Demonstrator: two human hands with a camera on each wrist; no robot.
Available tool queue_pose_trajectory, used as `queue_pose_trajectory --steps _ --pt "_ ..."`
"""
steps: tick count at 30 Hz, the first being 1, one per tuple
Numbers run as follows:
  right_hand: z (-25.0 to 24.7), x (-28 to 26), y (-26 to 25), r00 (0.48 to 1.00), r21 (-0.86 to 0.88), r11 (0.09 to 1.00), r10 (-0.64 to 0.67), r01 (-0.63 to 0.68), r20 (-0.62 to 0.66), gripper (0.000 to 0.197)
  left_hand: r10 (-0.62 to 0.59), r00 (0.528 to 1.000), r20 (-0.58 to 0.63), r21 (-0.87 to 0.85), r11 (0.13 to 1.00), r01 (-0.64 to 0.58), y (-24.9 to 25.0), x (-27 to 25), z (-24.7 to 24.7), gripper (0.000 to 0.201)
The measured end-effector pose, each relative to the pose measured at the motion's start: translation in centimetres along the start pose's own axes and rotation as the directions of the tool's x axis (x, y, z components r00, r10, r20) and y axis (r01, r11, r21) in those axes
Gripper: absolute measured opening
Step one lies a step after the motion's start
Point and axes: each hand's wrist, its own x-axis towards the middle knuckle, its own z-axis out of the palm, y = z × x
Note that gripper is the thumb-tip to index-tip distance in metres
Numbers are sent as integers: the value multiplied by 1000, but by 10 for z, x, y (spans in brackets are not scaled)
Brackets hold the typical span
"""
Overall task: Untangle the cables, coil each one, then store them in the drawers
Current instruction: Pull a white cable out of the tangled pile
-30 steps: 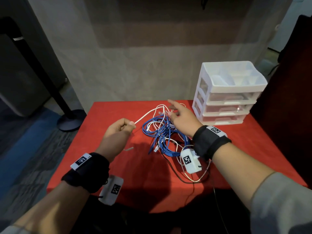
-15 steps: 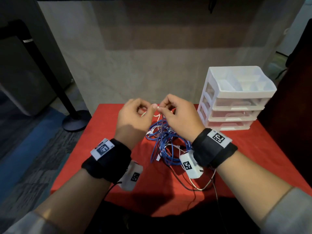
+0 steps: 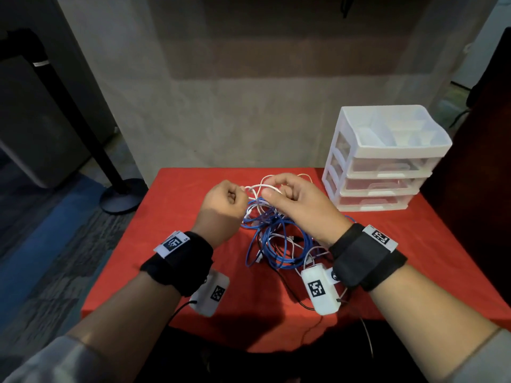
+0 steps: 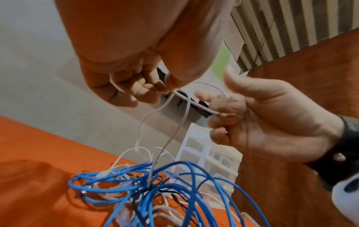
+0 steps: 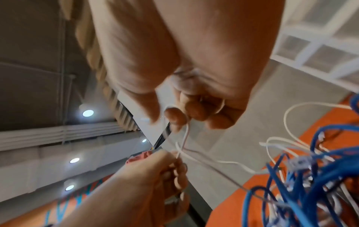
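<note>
A tangle of blue cables mixed with white and black ones lies on the red table. Above it both hands hold one thin white cable. My left hand is fisted and pinches the cable between thumb and forefinger. My right hand grips a small loop of the same white cable in curled fingers. From the hands the cable hangs down into the blue cables. The white three-drawer unit stands at the back right with all its drawers pushed in.
A black cable trails from the tangle toward the table's front edge. A black post on a round base stands on the floor to the left. A grey wall runs behind the table, and a dark panel rises on the right.
One second ago my left hand held the white cable out to the left and my right hand lay over the tangle. The hands have since met, and my right hand now holds a loop.
</note>
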Motion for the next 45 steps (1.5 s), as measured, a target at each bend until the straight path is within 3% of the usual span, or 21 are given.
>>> queue_pose_trajectory --steps 2,3,5,7,11,14,16,19,23,25,27,29,32,34,37,38,39,41,43,45 --pt "-7 0 -7 999 58 997 -54 54 -9 12 -21 1000 -2 -12 1000 20 -3 0 -2 26" --pt "-11 1 -10 997 175 982 -67 71 -28 13 -50 999 -3 -17 999 50 -7 0 -2 26" --pt "-20 2 -19 999 467 883 -44 50 -23 15 -136 991 1 -71 988 136 -14 2 -3 28" --pt "-25 2 -23 1000 602 799 -20 15 1 18 -181 983 21 -113 977 182 -17 3 -3 27" --pt "-25 2 -23 999 599 800 -5 25 -35 20 -222 968 118 -135 962 237 -15 5 -7 26" --pt "-27 3 -28 997 665 746 6 48 -79 21 -218 960 177 -115 964 240 -19 6 -18 23" --pt "-31 3 -33 996 668 743 13 46 -83 22 -192 969 158 -169 961 218 -16 5 -25 22" --pt "-31 3 -38 998 574 818 -1 37 -64 28 -48 987 156 -385 917 105 8 0 -38 19" --pt "-20 4 -41 997 435 898 -43 63 -57 29 85 964 251 -316 949 -2 38 -4 -39 14" --pt "-17 5 -42 995 332 941 -42 71 -94 26 -6 973 231 -394 914 99 42 -1 -37 17" --pt "-18 5 -39 987 131 988 -62 82 -149 24 -166 981 97 -555 809 192 41 6 -42 37" --pt "-22 3 -32 981 -70 994 -92 81 -171 21 -221 970 -103 -615 780 112 38 10 -52 59" --pt "-19 3 -21 985 -252 962 -136 106 -105 19 57 962 -266 -363 919 -154 48 3 -60 84" --pt "-14 5 -14 982 -377 916 -175 138 -65 17 204 928 -313 -203 940 -275 57 -4 -59 95" --pt "-10 6 -11 974 -575 804 -219 148 -57 16 128 883 -451 -117 973 -201 66 -6 -68 92" --pt "-9 6 -12 969 -620 769 -241 153 -60 15 124 876 -466 -9 989 -145 65 -7 -71 83" --pt "-7 7 -14 965 -652 741 -257 160 -55 15 173 887 -428 161 980 -113 63 -8 -71 71" --pt "0 7 -20 960 -674 710 -279 205 -2 17 264 953 -152 405 896 -183 58 -15 -62 45" --pt "8 7 -27 956 -653 711 -286 259 68 22 222 962 157 267 929 -257 55 -25 -46 31" --pt "10 7 -33 957 -616 739 -274 274 98 22 154 960 233 37 985 -167 57 -30 -44 22"
